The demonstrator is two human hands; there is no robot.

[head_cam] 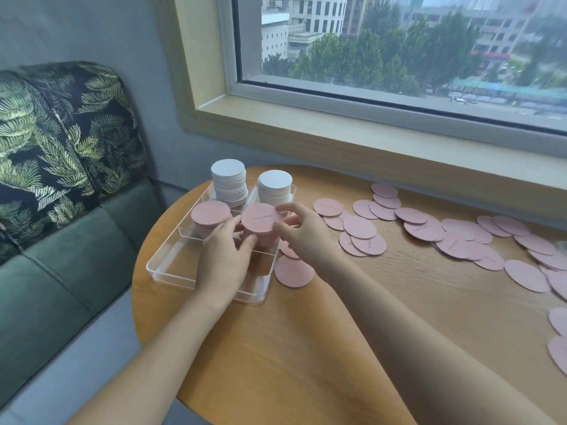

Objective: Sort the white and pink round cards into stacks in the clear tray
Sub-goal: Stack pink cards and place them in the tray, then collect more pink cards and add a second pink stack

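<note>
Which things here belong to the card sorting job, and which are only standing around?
For the job: clear plastic tray; two white round card stacks; two pink round card stacks; loose pink round cards; left hand; right hand.

Not for the job: green sofa; leaf-print cushion; window.

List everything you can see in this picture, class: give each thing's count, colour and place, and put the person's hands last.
Clear plastic tray: one, transparent, on the table's left part.
White round card stacks: two, white, tray's far compartments.
Pink round card stacks: two, pink, tray's middle compartments.
Loose pink round cards: many, pink, scattered over the table right of the tray.
Round wooden table: one, light brown, under the window.
Sofa: one, green, left.
Leaf-print cushion: one, dark with green leaves, on the sofa.
Window: one, behind the table.
Left hand: grips the right pink stack.
Right hand: grips the same stack.
</note>
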